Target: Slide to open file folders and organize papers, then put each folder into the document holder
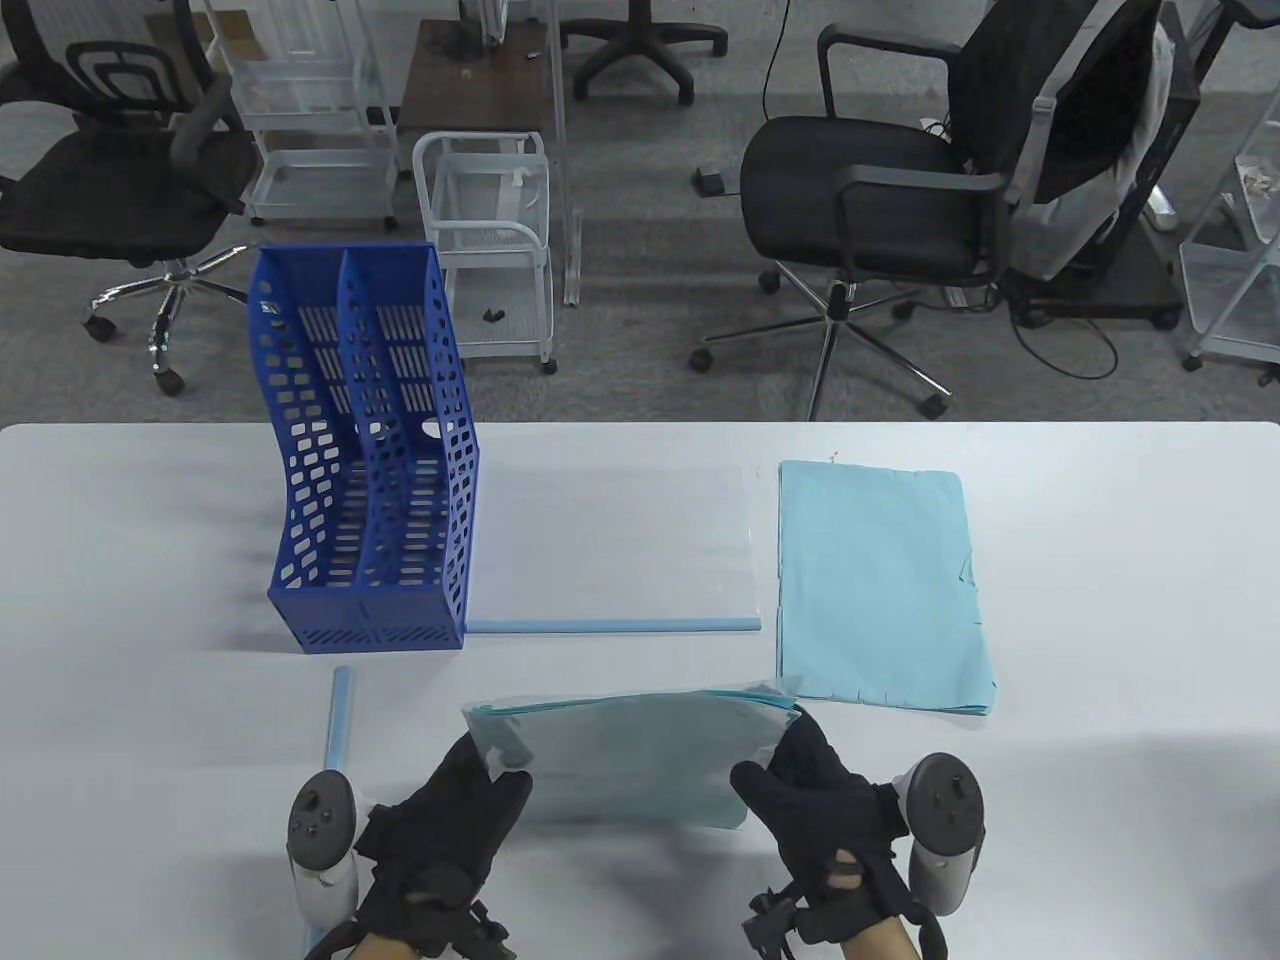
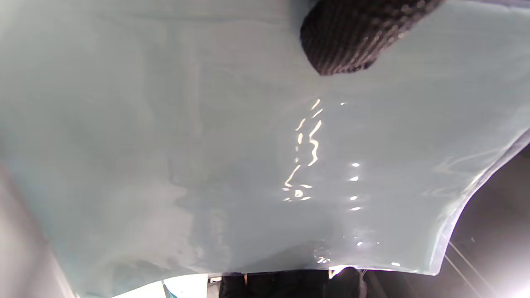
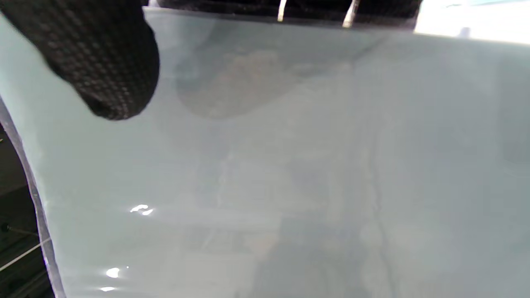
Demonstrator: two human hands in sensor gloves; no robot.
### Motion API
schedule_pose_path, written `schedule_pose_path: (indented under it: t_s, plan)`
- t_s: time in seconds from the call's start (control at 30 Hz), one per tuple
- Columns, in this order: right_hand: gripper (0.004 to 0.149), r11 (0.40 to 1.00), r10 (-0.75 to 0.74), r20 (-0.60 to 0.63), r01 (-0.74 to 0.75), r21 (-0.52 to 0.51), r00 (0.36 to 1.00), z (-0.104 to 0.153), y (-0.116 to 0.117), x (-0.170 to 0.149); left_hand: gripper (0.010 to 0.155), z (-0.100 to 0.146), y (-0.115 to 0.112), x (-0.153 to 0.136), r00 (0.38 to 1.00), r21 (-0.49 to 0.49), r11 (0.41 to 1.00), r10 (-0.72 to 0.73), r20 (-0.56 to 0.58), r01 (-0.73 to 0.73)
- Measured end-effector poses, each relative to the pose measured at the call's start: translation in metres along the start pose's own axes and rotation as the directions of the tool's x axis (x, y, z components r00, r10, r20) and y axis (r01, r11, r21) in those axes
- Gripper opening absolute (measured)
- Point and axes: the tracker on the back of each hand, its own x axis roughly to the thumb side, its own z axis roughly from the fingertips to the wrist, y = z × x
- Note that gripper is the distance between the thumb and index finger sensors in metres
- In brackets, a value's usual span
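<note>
A clear plastic folder with light blue papers inside [image 1: 630, 750] is held up off the table near the front edge. My left hand [image 1: 470, 800] grips its left end and my right hand [image 1: 810, 790] grips its right end. Both wrist views are filled by that folder [image 2: 207, 157] [image 3: 310, 174], with one gloved fingertip [image 2: 343, 41] [image 3: 103, 58] lying on its surface. The blue two-slot document holder [image 1: 370, 470] stands at the left. A second clear folder [image 1: 615, 540] with its blue slide bar [image 1: 610, 626] lies beside it. A loose blue slide bar [image 1: 338, 720] lies by my left hand.
A stack of light blue papers [image 1: 880, 585] lies flat to the right of centre on the white table [image 1: 1120, 620]. Office chairs and white wire carts stand on the floor beyond the far edge.
</note>
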Motion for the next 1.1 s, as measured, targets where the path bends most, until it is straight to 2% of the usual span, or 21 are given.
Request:
schedule_pose_path:
  t_s: [0.03, 0.07, 0.1, 0.13, 0.17, 0.23, 0.3, 0.37, 0.43, 0.5, 0.53, 0.6, 0.63, 0.67, 0.73, 0.8, 0.83, 0.9, 0.97, 1.07, 1.1]
  plan:
    - [0.063, 1.000, -0.002, -0.017, 0.002, -0.018, 1.000, 0.000, 0.000, -0.001, 0.051, -0.001, -0.001, -0.002, 1.000, -0.011, 1.000, 0.012, -0.002, -0.012]
    - [0.050, 0.999, 0.005, -0.013, -0.006, -0.031, 1.000, 0.001, 0.000, -0.001, 0.047, -0.002, -0.002, -0.003, 1.000, -0.014, 1.000, 0.022, 0.003, -0.022]
    - [0.042, 0.997, 0.030, 0.026, -0.028, -0.068, 0.999, 0.001, 0.001, 0.001, 0.044, -0.002, -0.004, -0.003, 0.999, -0.018, 0.999, 0.034, 0.013, -0.034]
    - [0.041, 0.995, 0.040, 0.043, -0.036, -0.093, 0.998, 0.002, 0.001, 0.002, 0.043, -0.002, -0.006, -0.003, 0.999, -0.019, 0.999, 0.042, 0.025, -0.041]
    - [0.041, 0.993, 0.026, 0.068, -0.018, -0.115, 0.997, 0.003, 0.003, 0.006, 0.043, -0.002, -0.008, -0.001, 0.997, -0.006, 0.999, 0.053, 0.050, -0.053]
    - [0.043, 0.996, 0.003, 0.101, 0.006, -0.087, 0.995, 0.004, 0.005, 0.011, 0.044, -0.001, -0.008, 0.004, 0.996, -0.009, 0.998, 0.061, 0.069, -0.060]
    - [0.066, 0.997, 0.043, 0.094, -0.036, -0.073, 0.995, 0.004, 0.005, 0.011, 0.052, 0.000, -0.005, 0.004, 0.998, 0.004, 0.999, 0.032, 0.046, -0.032]
    - [0.075, 0.992, 0.091, 0.078, -0.083, -0.096, 0.993, 0.003, 0.003, 0.006, 0.059, 0.001, 0.000, 0.001, 0.998, 0.035, 0.999, 0.027, 0.051, -0.028]
    - [0.070, 0.992, 0.082, 0.068, -0.075, -0.102, 0.994, 0.002, 0.003, 0.002, 0.058, 0.001, 0.000, 0.000, 0.996, 0.020, 0.999, 0.036, 0.076, -0.038]
    - [0.047, 0.996, 0.058, 0.084, -0.052, -0.074, 0.995, 0.002, 0.006, 0.003, 0.050, -0.002, -0.006, 0.000, 0.994, -0.018, 0.999, 0.036, 0.104, -0.035]
    - [0.043, 0.995, 0.060, 0.116, -0.050, -0.086, 0.991, 0.004, 0.009, 0.006, 0.046, -0.002, -0.009, 0.001, 0.993, -0.022, 1.000, 0.021, 0.115, -0.019]
    - [0.042, 0.987, 0.083, 0.172, -0.057, -0.147, 0.982, 0.006, 0.013, 0.015, 0.045, -0.002, -0.015, 0.005, 0.991, -0.030, 0.999, 0.026, 0.134, -0.022]
    - [0.043, 0.989, 0.100, 0.197, -0.075, -0.130, 0.975, 0.007, 0.014, 0.019, 0.045, -0.003, -0.016, 0.008, 0.989, -0.040, 0.999, 0.030, 0.146, -0.024]
    - [0.048, 0.988, 0.115, 0.203, -0.092, -0.122, 0.972, 0.008, 0.014, 0.020, 0.047, -0.002, -0.016, 0.009, 0.989, -0.038, 0.999, 0.028, 0.146, -0.022]
    - [0.070, 0.985, 0.150, 0.163, -0.133, -0.106, 0.975, 0.006, 0.011, 0.015, 0.055, -0.001, -0.012, 0.005, 0.995, -0.014, 1.000, 0.007, 0.098, -0.006]
    - [0.077, 0.986, 0.137, 0.104, -0.127, -0.104, 0.985, 0.004, 0.007, 0.005, 0.061, 0.000, -0.009, 0.000, 0.997, 0.009, 1.000, 0.012, 0.080, -0.012]
    - [0.075, 0.992, 0.095, 0.077, -0.088, -0.093, 0.993, 0.003, 0.006, -0.001, 0.061, 0.001, -0.008, -0.001, 0.998, 0.007, 1.000, 0.005, 0.068, -0.006]
    - [0.059, 0.998, 0.009, 0.053, -0.006, -0.064, 0.999, 0.001, 0.008, -0.005, 0.057, -0.002, -0.011, -0.001, 0.998, -0.012, 1.000, 0.009, 0.070, -0.009]
    - [0.045, 0.997, -0.029, 0.063, 0.033, -0.071, 0.998, 0.003, 0.013, -0.001, 0.047, -0.004, -0.016, 0.002, 0.995, -0.020, 0.999, 0.031, 0.100, -0.029]
    - [0.046, 0.992, 0.052, 0.155, -0.033, -0.120, 0.987, 0.008, 0.014, 0.013, 0.046, -0.003, -0.017, 0.012, 0.990, -0.005, 0.999, 0.035, 0.138, -0.035]
    - [0.053, 0.992, 0.077, 0.177, -0.057, -0.112, 0.981, 0.008, 0.012, 0.015, 0.048, -0.002, -0.015, 0.013, 0.989, 0.001, 0.999, 0.039, 0.142, -0.040]
